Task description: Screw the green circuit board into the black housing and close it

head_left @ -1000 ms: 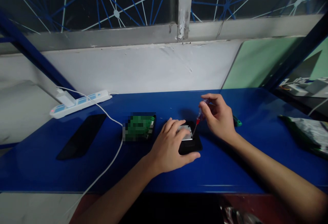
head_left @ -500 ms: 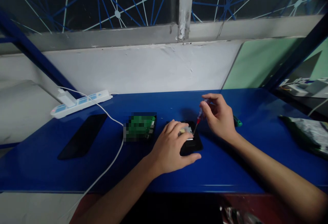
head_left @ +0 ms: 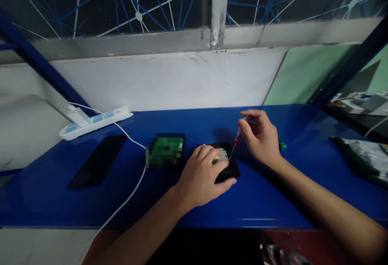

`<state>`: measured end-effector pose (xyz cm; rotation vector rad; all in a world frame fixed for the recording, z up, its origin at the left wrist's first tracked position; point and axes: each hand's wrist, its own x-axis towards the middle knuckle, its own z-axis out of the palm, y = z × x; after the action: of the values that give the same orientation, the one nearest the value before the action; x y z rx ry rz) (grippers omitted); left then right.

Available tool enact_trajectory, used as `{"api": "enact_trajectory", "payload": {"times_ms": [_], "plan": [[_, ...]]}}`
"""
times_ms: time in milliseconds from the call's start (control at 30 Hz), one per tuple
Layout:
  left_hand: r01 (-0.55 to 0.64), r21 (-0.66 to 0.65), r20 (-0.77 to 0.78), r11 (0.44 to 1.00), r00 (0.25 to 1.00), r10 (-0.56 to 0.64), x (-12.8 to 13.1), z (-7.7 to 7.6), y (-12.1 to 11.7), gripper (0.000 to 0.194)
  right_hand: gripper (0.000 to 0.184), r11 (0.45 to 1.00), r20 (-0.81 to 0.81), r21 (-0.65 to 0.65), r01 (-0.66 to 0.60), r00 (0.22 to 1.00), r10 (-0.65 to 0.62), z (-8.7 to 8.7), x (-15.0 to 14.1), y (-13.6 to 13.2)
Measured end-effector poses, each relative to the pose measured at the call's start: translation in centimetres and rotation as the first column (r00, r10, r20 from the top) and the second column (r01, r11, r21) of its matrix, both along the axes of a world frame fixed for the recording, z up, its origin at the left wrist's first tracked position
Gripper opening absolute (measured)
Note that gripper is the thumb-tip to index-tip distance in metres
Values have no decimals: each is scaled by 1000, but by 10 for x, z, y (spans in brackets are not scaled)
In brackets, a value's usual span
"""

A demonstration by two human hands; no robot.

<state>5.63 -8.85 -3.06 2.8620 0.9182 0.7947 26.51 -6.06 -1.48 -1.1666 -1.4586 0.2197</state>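
Screwdriver (head_left: pixel 236 142) tip-down, leftward (long axis aslant)

Electronics workshop — blue bench (head_left: pixel 257 200), circuit board (head_left: pixel 168 145), screwdriver (head_left: pixel 236 140)

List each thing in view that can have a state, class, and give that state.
Left hand: spread, fingers on the metal plate
Right hand: closed around the screwdriver
Screwdriver: tilted, tip down
Metal plate: partly covered
Black case: lying flat
Green circuit board: exposed, partly pixelated
Power strip: adapter plugged in
White adapter: plugged in
Black panel: lying flat
Silvery bag: cut off by frame, sealing unclear
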Motion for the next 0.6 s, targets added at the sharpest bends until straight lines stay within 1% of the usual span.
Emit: {"api": "enact_trajectory", "payload": {"times_ms": [167,467,600], "plan": [[-8,-1,-19,1000,1000,8,0,-1,0,34,24,1000,23,-4,2,1000,-2,-1,0,0],[-15,4,-35,1000,999,16,0,1,-1,32,24,1000,27,10,-2,1000,2,-1,-1,0],[-13,-17,-36,1000,999,12,1,1,-1,33,23,999,41,31,-5,999,3,0,-3,-2]]}}
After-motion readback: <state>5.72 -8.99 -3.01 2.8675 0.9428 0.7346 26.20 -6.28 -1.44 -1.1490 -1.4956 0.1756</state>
